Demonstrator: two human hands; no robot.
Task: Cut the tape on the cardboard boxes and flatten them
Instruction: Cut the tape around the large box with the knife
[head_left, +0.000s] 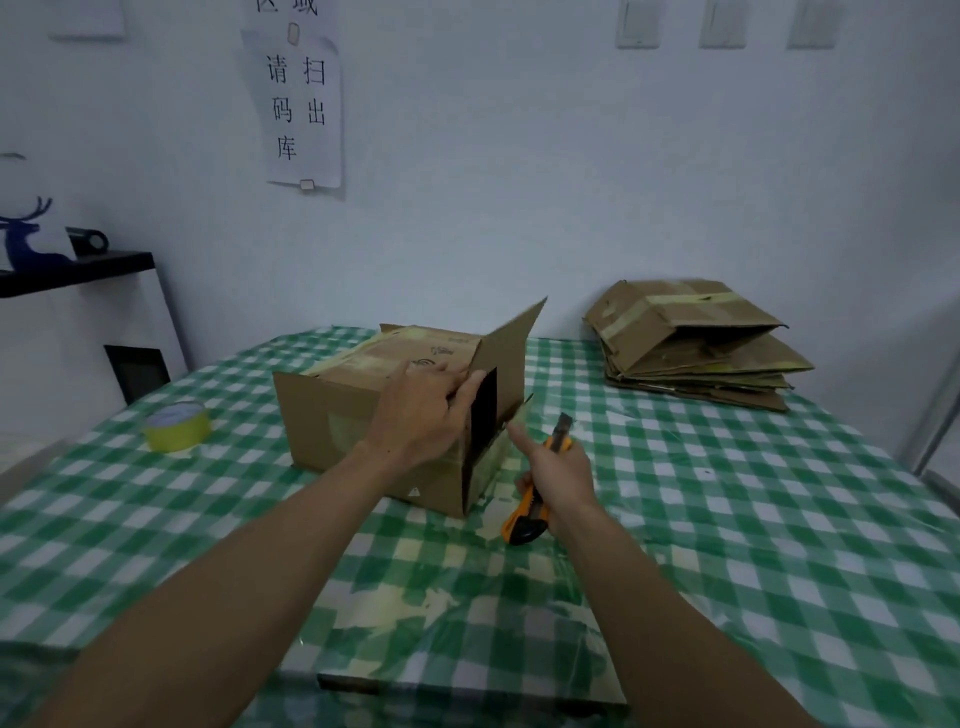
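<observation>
One cardboard box (332, 415) stood on the checked table (779, 519), right end open, one flap raised. Left hand (421, 410) gripped the top edge at that open end. Right hand (561, 473) was clenched round one orange utility knife (524, 519) just right of the box, forefinger extended toward it. One stack of flattened boxes (691, 343) lay far right of the box; one yellow tape roll (176, 426) sat to its left.

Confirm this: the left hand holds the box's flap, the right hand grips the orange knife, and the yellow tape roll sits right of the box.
Wrong: the head view shows the yellow tape roll left of the box, not right. The left hand holds the flap; the right hand grips the orange knife.
</observation>
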